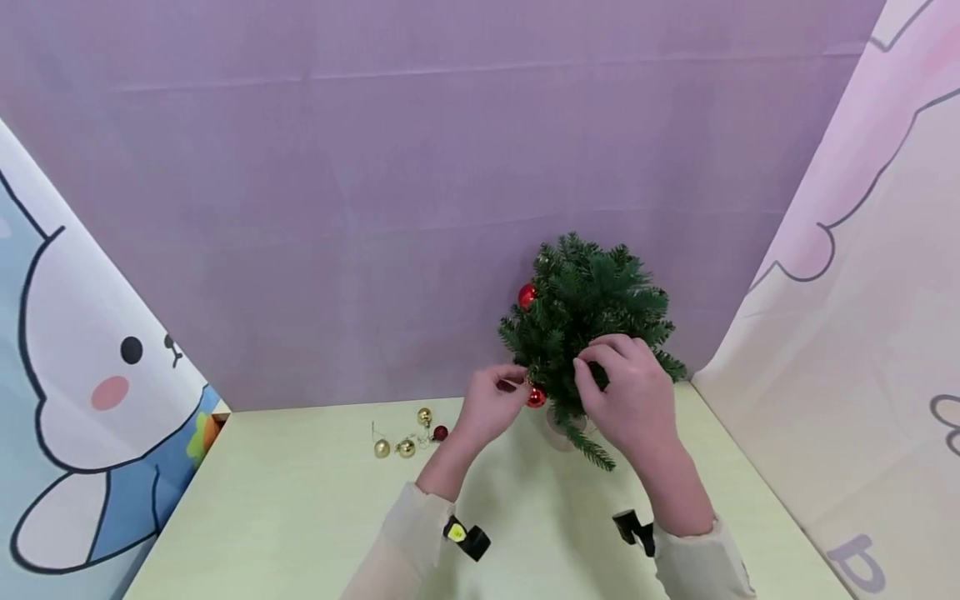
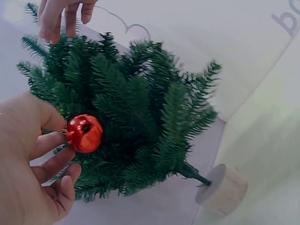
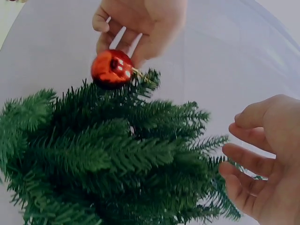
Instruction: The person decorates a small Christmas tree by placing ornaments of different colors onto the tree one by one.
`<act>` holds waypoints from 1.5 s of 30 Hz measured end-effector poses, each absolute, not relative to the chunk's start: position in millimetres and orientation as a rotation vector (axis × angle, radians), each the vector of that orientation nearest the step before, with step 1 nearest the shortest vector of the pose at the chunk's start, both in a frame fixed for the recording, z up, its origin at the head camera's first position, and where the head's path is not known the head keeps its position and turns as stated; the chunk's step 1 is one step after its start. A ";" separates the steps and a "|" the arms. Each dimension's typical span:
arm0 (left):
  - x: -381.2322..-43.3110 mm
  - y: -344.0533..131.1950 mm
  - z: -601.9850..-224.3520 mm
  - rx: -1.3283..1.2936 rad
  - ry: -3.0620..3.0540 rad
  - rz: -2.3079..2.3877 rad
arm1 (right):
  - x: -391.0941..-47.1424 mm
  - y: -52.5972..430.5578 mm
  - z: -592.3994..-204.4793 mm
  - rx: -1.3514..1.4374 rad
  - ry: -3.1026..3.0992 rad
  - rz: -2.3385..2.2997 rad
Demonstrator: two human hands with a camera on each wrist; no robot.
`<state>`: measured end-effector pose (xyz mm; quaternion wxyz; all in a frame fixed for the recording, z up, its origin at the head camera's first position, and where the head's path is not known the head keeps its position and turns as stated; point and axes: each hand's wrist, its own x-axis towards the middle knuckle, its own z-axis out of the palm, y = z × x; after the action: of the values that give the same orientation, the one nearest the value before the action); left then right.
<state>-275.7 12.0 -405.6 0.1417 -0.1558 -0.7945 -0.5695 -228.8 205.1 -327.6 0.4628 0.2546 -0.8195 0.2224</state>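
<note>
A small artificial Christmas tree [image 1: 592, 292] with a round wooden base [image 2: 222, 190] stands toward the back right of the table. At its left side my left hand [image 1: 491, 404] pinches a shiny red bauble [image 2: 85, 133] by the gold loop at its top, the ball hanging close against the branches. My right hand [image 1: 630, 392] is at the front of the tree, fingers loosely bent beside the needles. Nothing shows between its fingers [image 3: 246, 159] in the right wrist view. Another red bauble [image 1: 527, 296] hangs higher on the tree's left side.
Left of the tree, several small gold baubles [image 1: 406, 448] and a dark red bauble [image 1: 440, 432] lie on the pale table [image 1: 285, 500]. A purple cloth backdrop [image 1: 337, 208] rises right behind the tree. Printed cloth panels [image 1: 862, 375] flank the table.
</note>
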 end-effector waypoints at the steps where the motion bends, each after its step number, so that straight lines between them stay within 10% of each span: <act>1: -274.8 12.8 -407.7 -0.452 -2.296 -1.619 | -229.1 207.0 -327.5 0.628 -2.010 0.554; 25: -267.5 -5.4 -442.6 -0.410 -2.264 -1.583 | -251.9 243.1 -322.4 0.466 -1.849 0.709; 45: -220.2 -125.0 -510.2 -0.142 -2.502 -1.454 | -274.1 264.8 -314.1 0.328 -2.133 1.069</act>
<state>-220.2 -125.0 -510.2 0.1217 -0.0488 -0.8572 -0.4980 -274.1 264.8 -314.1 0.3584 0.1270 -0.8269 0.4142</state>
